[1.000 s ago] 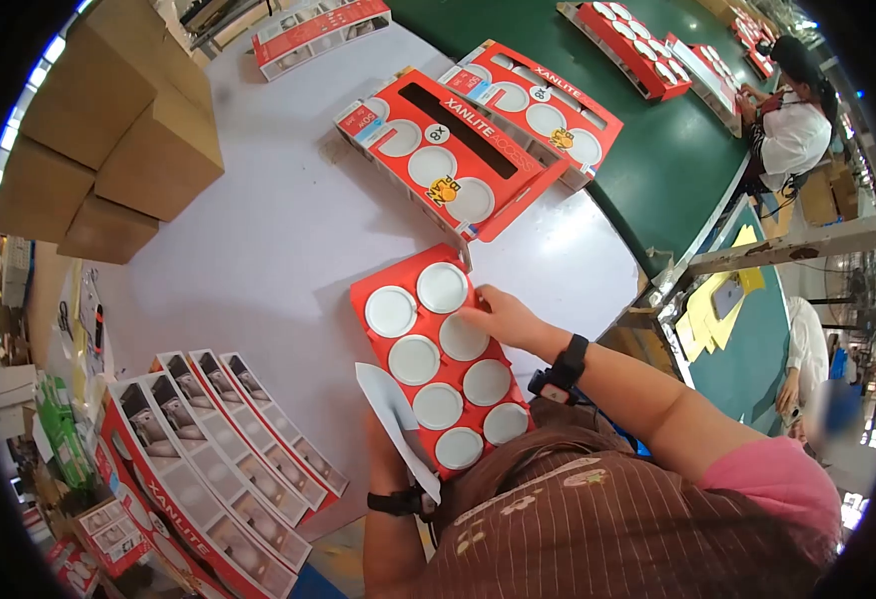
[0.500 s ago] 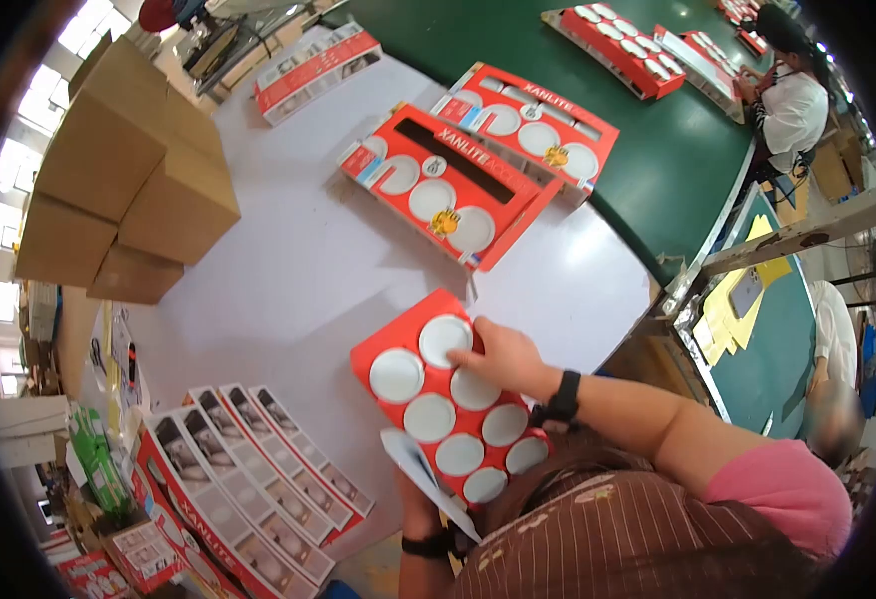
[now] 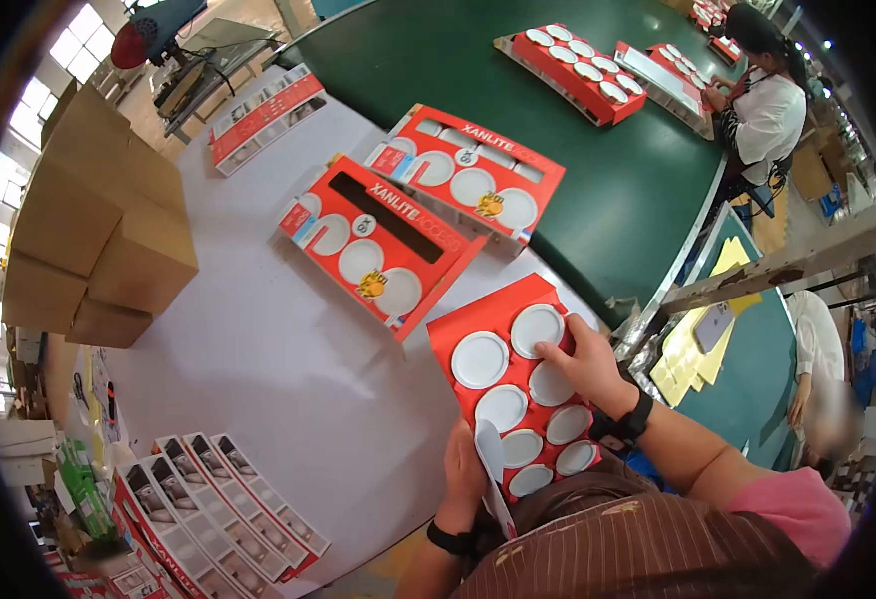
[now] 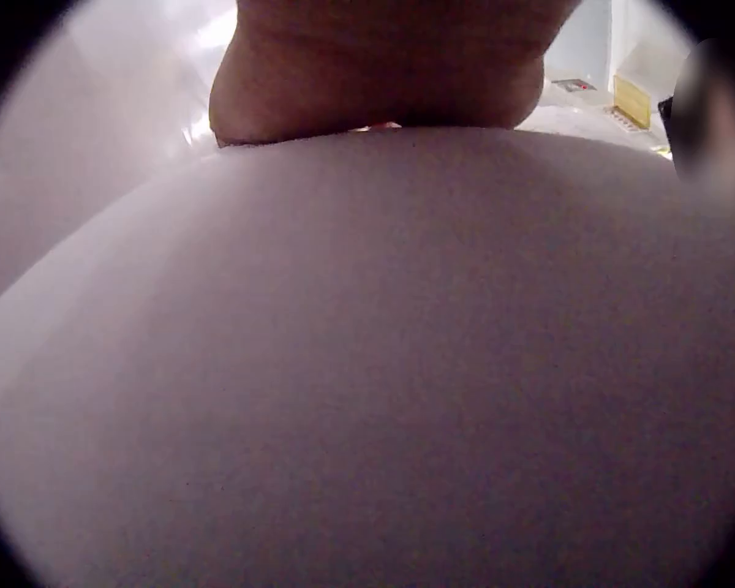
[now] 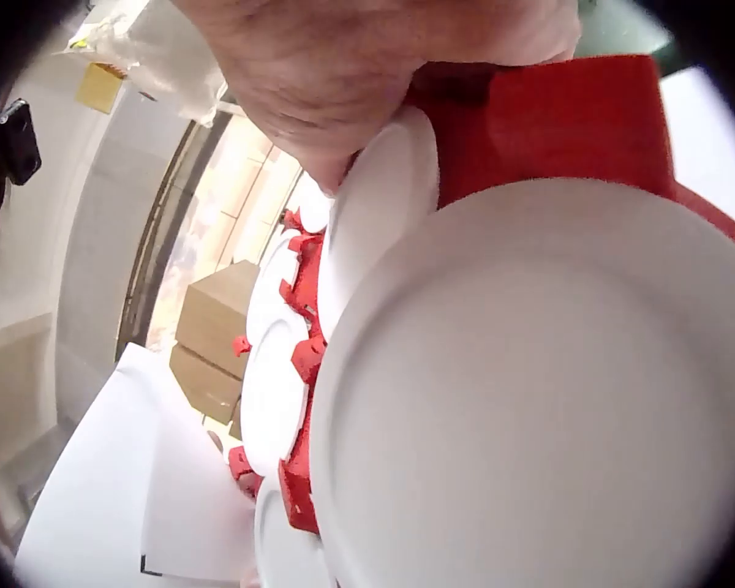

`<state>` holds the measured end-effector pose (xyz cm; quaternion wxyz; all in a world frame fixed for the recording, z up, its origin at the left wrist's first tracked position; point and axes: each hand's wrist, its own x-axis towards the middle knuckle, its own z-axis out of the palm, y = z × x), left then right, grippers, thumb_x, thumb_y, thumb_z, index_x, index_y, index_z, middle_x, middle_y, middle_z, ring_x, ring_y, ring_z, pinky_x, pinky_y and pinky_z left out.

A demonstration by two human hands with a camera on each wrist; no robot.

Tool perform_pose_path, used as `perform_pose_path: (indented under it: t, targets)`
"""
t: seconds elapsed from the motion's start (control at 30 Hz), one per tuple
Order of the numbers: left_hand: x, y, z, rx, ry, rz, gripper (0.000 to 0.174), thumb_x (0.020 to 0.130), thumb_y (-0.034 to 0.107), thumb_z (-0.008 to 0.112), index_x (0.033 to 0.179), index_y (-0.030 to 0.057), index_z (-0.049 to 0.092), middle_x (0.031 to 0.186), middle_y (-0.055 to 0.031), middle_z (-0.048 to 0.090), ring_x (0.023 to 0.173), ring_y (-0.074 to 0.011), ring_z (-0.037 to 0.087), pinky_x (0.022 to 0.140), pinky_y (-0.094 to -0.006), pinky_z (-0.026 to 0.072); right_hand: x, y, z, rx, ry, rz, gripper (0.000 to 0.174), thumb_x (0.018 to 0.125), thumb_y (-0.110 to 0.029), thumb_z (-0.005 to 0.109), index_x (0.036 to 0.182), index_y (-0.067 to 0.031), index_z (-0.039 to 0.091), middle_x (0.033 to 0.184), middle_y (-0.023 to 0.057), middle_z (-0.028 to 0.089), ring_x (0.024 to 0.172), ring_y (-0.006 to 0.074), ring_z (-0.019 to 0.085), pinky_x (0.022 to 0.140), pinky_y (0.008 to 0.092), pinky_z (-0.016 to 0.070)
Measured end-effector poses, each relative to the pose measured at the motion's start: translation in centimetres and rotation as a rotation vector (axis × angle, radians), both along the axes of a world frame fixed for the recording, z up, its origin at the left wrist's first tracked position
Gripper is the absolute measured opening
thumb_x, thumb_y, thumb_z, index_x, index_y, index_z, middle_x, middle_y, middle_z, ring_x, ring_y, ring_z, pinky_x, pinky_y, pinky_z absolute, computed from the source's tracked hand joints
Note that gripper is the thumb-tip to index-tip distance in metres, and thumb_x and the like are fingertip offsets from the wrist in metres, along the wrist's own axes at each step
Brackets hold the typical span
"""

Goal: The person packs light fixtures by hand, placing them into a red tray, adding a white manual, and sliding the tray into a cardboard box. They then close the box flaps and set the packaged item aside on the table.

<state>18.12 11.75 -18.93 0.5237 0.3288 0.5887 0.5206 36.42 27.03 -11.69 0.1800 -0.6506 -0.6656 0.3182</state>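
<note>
A red carton [image 3: 506, 301] with several round white lamps [image 3: 480, 359] set in its face is held up in front of the body, tilted. My right hand [image 3: 597, 371] grips its upper right edge, thumb over the face beside a lamp. In the right wrist view that hand [image 5: 380, 67] bends over the carton's edge, with one lamp [image 5: 551, 392] close to the camera. Low on the left side, my left hand [image 3: 464, 467] holds the carton next to a white flap [image 3: 492, 461]; its fingers are partly hidden. A pale surface [image 4: 380, 368] fills most of the left wrist view.
Two printed red boxes [image 3: 373, 245] [image 3: 473, 175] lie on the white table [image 3: 258, 369], another box [image 3: 266, 120] farther back. Flat printed cartons [image 3: 223, 509] are fanned at lower left, brown cardboard boxes [image 3: 108, 220] behind. A person [image 3: 769, 115] works at the green table [image 3: 388, 60].
The held carton has moved right, away from the corner of the nearer printed box. The head view has swung so the table things sit farther left. More of my left hand shows beside the flap.
</note>
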Motion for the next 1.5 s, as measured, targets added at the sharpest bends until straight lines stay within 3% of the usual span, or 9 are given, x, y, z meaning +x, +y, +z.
perform_pose_path:
  t: [0.03, 0.13, 0.2, 0.23, 0.67, 0.77, 1.23, 1.33, 1.5]
  targets:
    - [0.9, 0.6, -1.4, 0.000, 0.016, 0.013, 0.041, 0.104, 0.034, 0.035, 0.121, 0.0034, 0.056, 0.076, 0.0013, 0.052, 0.065, -0.0073, 0.048, 0.057, -0.0225, 0.0399, 0.5, 0.8, 0.0, 0.001, 0.002, 0.000, 0.049, 0.080, -0.045, 0.071, 0.093, -0.0017, 0.054, 0.080, 0.0203, 0.063, 0.074, 0.0376, 0.062, 0.064, 0.0430, 0.0487]
    - [1.5, 1.6, -2.3, -0.269, -0.087, -0.002, 0.042, 0.104, 0.034, 0.035, 0.123, 0.0014, 0.053, 0.085, -0.0034, 0.058, 0.073, -0.0137, 0.056, 0.063, -0.0282, 0.0460, 0.7, 3.2, -0.5, -0.092, -0.135, 0.087, 0.050, 0.082, -0.050, 0.067, 0.094, -0.0025, 0.056, 0.083, 0.0201, 0.065, 0.079, 0.0382, 0.063, 0.068, 0.0447, 0.0494]
    - [2.0, 2.5, -1.4, -0.220, 0.190, -0.023, 0.056, 0.105, 0.042, 0.027, 0.125, -0.0025, 0.056, 0.113, -0.0132, 0.062, 0.104, -0.0207, 0.058, 0.091, -0.0331, 0.0445, 0.2, 4.5, -1.3, -0.158, -0.155, 0.152, 0.050, 0.083, -0.051, 0.065, 0.094, -0.0032, 0.057, 0.085, 0.0191, 0.066, 0.082, 0.0375, 0.064, 0.071, 0.0446, 0.0499]
    - [2.0, 3.0, -0.4, -0.307, 0.017, 0.027, 0.060, 0.104, 0.045, 0.027, 0.128, -0.0041, 0.053, 0.118, -0.0146, 0.061, 0.108, -0.0217, 0.057, 0.093, -0.0330, 0.0441, 0.0, 5.0, -1.8, -0.144, -0.148, 0.178, 0.048, 0.083, -0.050, 0.064, 0.094, -0.0036, 0.058, 0.085, 0.0177, 0.066, 0.082, 0.0366, 0.064, 0.072, 0.0440, 0.0501]
    - [-2.2, 7.0, 0.8, -0.291, 0.260, 0.110, 0.075, 0.100, 0.057, 0.028, 0.133, -0.0062, 0.049, 0.131, -0.0209, 0.054, 0.118, -0.0274, 0.055, 0.098, -0.0366, 0.0420, -6.9, 10.9, -3.5, -0.296, -0.065, 0.392, 0.051, 0.084, -0.052, 0.062, 0.104, -0.0047, 0.060, 0.097, 0.0158, 0.068, 0.091, 0.0324, 0.065, 0.078, 0.0417, 0.0505]
    - [-2.7, 8.8, 1.8, -0.447, -0.082, 0.332, 0.073, 0.100, 0.056, 0.031, 0.137, -0.0056, 0.044, 0.134, -0.0174, 0.053, 0.120, -0.0273, 0.053, 0.100, -0.0350, 0.0418, -7.8, 11.6, -3.8, -0.338, -0.089, 0.359, 0.053, 0.084, -0.053, 0.061, 0.107, -0.0054, 0.061, 0.101, 0.0163, 0.068, 0.095, 0.0323, 0.065, 0.081, 0.0420, 0.0504]
    - [-12.0, 11.8, -1.6, -0.372, -0.109, 0.249, 0.064, 0.101, 0.048, 0.034, 0.128, -0.0068, 0.054, 0.117, -0.0190, 0.064, 0.103, -0.0236, 0.060, 0.090, -0.0357, 0.0458, -12.5, 16.6, -4.8, -0.162, -0.036, 0.417, 0.048, 0.092, -0.044, 0.053, 0.088, 0.0018, 0.067, 0.084, 0.0244, 0.066, 0.085, 0.0390, 0.064, 0.078, 0.0451, 0.0480]
    - [-15.1, 10.2, -3.1, -0.381, 0.059, 0.331, 0.054, 0.099, 0.038, 0.045, 0.133, -0.0030, 0.051, 0.105, -0.0160, 0.067, 0.094, -0.0210, 0.063, 0.083, -0.0349, 0.0478, -12.4, 17.0, -1.7, -0.012, -0.053, 0.296, 0.034, 0.091, -0.027, 0.057, 0.114, -0.0024, 0.058, 0.108, 0.0206, 0.062, 0.098, 0.0371, 0.060, 0.081, 0.0444, 0.0495]
    - [-15.8, 14.1, 2.4, -0.419, 0.402, 0.099, 0.048, 0.092, 0.022, 0.055, 0.135, 0.0023, 0.049, 0.090, -0.0157, 0.068, 0.080, -0.0242, 0.064, 0.075, -0.0367, 0.0492, -13.6, 19.1, -2.6, 0.204, -0.010, 0.440, 0.035, 0.087, -0.011, 0.058, 0.121, -0.0060, 0.053, 0.113, 0.0165, 0.059, 0.102, 0.0358, 0.059, 0.082, 0.0425, 0.0504]
